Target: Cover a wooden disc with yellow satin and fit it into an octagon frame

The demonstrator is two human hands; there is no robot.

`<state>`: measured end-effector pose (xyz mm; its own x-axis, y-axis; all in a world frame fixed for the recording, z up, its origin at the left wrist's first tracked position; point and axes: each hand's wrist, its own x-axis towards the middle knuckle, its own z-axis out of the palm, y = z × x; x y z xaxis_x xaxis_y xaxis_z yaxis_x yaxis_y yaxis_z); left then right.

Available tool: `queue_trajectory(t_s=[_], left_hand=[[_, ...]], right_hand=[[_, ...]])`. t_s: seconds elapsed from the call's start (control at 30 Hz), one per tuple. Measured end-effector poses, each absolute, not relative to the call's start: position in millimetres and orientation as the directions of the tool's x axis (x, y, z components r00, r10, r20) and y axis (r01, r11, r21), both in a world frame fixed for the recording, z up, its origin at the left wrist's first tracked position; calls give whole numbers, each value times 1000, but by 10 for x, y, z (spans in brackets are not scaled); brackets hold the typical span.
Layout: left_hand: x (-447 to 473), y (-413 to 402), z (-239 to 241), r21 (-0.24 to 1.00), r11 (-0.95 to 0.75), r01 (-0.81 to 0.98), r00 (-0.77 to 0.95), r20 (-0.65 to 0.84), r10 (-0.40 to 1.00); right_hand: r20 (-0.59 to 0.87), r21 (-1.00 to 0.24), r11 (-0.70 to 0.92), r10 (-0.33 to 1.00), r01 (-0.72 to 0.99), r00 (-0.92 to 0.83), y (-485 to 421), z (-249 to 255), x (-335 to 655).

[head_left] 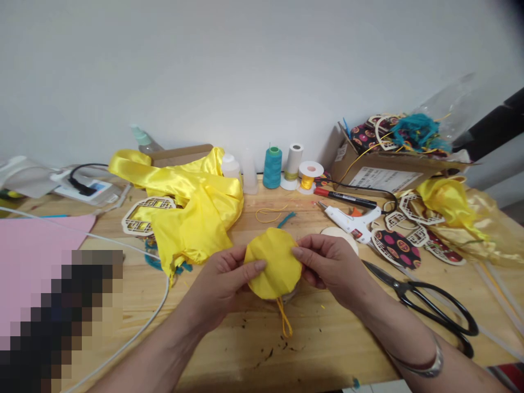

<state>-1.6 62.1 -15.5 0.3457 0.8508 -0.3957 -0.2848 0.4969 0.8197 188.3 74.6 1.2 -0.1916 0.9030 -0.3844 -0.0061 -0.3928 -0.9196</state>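
Note:
Between my hands is a round yellow fabric-covered disc, its face turned up toward me. My left hand grips its left edge, thumb on top and fingers underneath. At the right edge my right hand pinches the rim between thumb and fingers. A yellow cord loop hangs from the disc's lower edge. Something pale shows just under the disc, mostly hidden. Black-handled scissors lie to the right of my right forearm, and a white glue gun rests beyond that hand.
Yellow satin fabric is heaped at the left, beside a wooden lattice piece. Thread spools and bottles stand along the wall. A cardboard box full of scraps is at the back right. A white cable crosses the table's left side.

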Motion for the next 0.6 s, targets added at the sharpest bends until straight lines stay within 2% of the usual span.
queue_trajectory(t_s=[0.27,0.4,0.6], left_hand=[[68,640,-117,802,393,-449,283,-289,914],[74,631,-97,762,396,-512,257,-305,917],[35,591,-69,801,416,-430,287,-315,904]], right_hand=[[-396,-910,-413,887,-24,-237,700,10,1813],[-395,-907,-419,874,-29,-282,658,21,1761],[-391,-913,-408,853,24,-345,588,71,1696]])
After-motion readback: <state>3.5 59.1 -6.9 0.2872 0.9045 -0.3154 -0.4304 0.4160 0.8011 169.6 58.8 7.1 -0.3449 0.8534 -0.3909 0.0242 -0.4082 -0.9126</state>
